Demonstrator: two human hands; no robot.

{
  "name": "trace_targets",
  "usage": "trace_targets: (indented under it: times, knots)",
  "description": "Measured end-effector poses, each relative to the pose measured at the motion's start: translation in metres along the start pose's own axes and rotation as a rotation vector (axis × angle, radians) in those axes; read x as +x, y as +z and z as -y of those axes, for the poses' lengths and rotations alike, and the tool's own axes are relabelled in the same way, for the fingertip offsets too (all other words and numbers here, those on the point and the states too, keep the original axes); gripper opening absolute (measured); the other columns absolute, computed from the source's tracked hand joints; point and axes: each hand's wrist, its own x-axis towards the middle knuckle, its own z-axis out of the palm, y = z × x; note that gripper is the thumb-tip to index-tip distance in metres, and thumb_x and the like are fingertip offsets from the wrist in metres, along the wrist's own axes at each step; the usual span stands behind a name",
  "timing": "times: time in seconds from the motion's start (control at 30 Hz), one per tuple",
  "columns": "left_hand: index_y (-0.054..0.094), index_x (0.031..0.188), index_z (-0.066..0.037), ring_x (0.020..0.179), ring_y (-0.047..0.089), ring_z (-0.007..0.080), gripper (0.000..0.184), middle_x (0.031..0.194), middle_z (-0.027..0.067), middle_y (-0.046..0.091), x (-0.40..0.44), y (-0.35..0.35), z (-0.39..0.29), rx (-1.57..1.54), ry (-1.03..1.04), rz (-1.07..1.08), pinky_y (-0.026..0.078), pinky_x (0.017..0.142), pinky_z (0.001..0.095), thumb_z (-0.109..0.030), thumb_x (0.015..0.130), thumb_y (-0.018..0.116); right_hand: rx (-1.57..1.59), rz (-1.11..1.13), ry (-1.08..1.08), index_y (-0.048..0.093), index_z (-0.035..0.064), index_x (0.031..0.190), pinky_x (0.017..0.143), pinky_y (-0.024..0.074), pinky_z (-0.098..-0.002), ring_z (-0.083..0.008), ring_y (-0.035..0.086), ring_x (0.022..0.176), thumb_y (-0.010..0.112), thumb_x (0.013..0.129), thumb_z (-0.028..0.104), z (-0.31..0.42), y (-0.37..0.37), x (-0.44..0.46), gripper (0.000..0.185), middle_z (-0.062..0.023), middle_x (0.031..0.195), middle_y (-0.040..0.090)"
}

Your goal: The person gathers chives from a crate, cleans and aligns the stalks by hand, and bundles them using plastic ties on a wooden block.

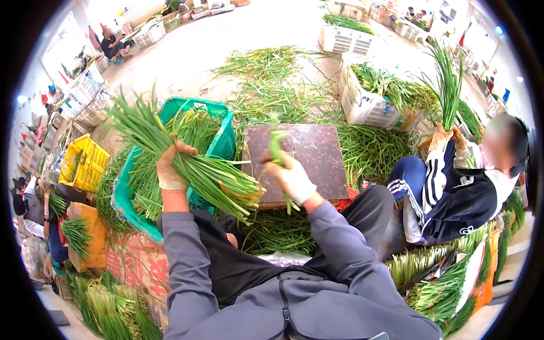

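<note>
My left hand, in a pale glove, is wrapped round a thick bunch of chives. Its leafy tips point up and left, and the stem ends, with some yellowed leaves, point down and right. My right hand, also gloved, grips a few loose chive leaves, somewhat blurred, just right of the bunch's stem ends. Beneath and beyond that hand is a low brown speckled table. Left of it stands a green plastic basket with chives inside, partly behind my left hand.
Loose leaves litter the floor ahead. A co-worker sits at right, holding up chives. White crates stand front right, a yellow crate at left. Tied bundles lie at lower left. Another person works at far left.
</note>
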Motion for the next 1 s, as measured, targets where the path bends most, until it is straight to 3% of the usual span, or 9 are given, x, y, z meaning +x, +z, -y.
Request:
trace_targets:
  times: [0.13,0.23,0.3,0.37,0.43,0.6,0.83,0.97,1.0]
  knots:
    - [0.059,0.12,-0.01,0.088,0.066,0.0223,0.032,0.091,0.0035,0.069,-0.005,0.007,0.004,-0.034,-0.115,0.033,0.052,0.091,0.0442,-0.018,0.09,0.065,-0.442,0.052,-0.213,0.061,0.0024,0.122,0.081,0.05,-0.0307,-0.0166,0.062,0.088,0.065,0.092,0.021,-0.017,0.043,0.026,0.036,-0.0137,0.103,0.068]
    - [0.06,0.119,-0.01,0.088,0.067,0.0248,0.029,0.092,0.004,0.07,-0.007,0.006,0.003,-0.064,-0.106,0.053,0.053,0.09,0.0456,-0.015,0.09,0.063,-0.353,0.079,0.099,0.067,0.0048,0.113,0.085,0.0527,-0.0352,-0.0279,0.068,0.093,0.064,0.09,0.017,0.007,0.047,0.021,0.026,-0.0147,0.102,0.07]
    - [0.06,0.119,-0.01,0.092,0.068,0.0268,0.029,0.094,0.0052,0.07,-0.002,-0.004,0.002,-0.076,-0.115,0.026,0.053,0.092,0.0468,-0.012,0.09,0.063,-0.031,0.061,0.025,0.068,0.0092,0.114,0.085,0.0537,-0.0377,-0.0318,0.067,0.097,0.066,0.088,0.015,-0.008,0.051,0.011,0.027,-0.0132,0.104,0.07]
    - [0.06,0.119,-0.009,0.099,0.068,0.0294,0.029,0.096,0.0061,0.071,0.004,-0.019,0.01,-0.252,-0.13,0.084,0.053,0.094,0.0483,-0.009,0.09,0.063,-0.427,0.17,-0.41,0.067,0.0135,0.118,0.085,0.0539,-0.0383,-0.032,0.067,0.094,0.068,0.086,0.013,0.007,0.062,0.0,0.032,-0.0134,0.103,0.069]
    - [0.061,0.118,-0.008,0.104,0.067,0.0314,0.03,0.098,0.0069,0.071,0.0,-0.005,0.005,-0.156,-0.141,0.111,0.052,0.097,0.0498,-0.007,0.089,0.065,-0.731,0.335,-0.304,0.061,0.0174,0.128,0.077,0.0545,-0.0433,-0.0345,0.067,0.089,0.063,0.088,0.017,0.018,0.075,-0.007,0.039,-0.0147,0.099,0.064]
    - [0.062,0.116,-0.007,0.105,0.067,0.0362,0.026,0.1,0.0085,0.071,0.0,0.003,0.006,-0.129,-0.16,-0.006,0.052,0.097,0.0524,-0.008,0.09,0.063,-1.067,0.411,-0.31,0.061,0.0107,0.11,0.07,0.0554,-0.0455,-0.0376,0.067,0.082,0.059,0.087,0.015,0.002,0.077,0.004,0.024,-0.0192,0.097,0.063]
    - [0.061,0.112,-0.005,0.106,0.065,0.0365,0.023,0.098,0.0115,0.067,0.001,-0.008,-0.015,-0.06,-0.035,-0.166,0.053,0.094,0.0499,-0.013,0.091,0.063,-0.951,0.341,-0.347,0.06,0.0048,0.099,0.073,0.0549,-0.0465,-0.0394,0.066,0.083,0.057,0.086,0.009,-0.039,0.008,-0.03,0.014,-0.0181,0.09,0.064]
    - [0.061,0.113,-0.006,0.113,0.062,0.0352,0.025,0.105,0.0103,0.068,0.004,-0.023,-0.03,-0.066,-0.074,-0.112,0.05,0.098,0.0502,-0.015,0.09,0.066,-0.99,0.208,-0.18,0.061,0.004,0.101,0.071,0.0521,-0.0443,-0.0347,0.067,0.08,0.057,0.092,0.015,-0.057,-0.038,-0.048,0.014,-0.0177,0.087,0.066]
    - [0.061,0.113,-0.006,0.114,0.062,0.0352,0.025,0.106,0.01,0.069,0.003,-0.023,-0.027,-0.111,0.003,-0.053,0.049,0.1,0.0503,-0.015,0.091,0.066,-0.817,0.114,0.037,0.062,0.004,0.102,0.075,0.0518,-0.041,-0.0324,0.066,0.082,0.06,0.092,0.017,-0.035,-0.031,-0.049,0.016,-0.0168,0.089,0.066]
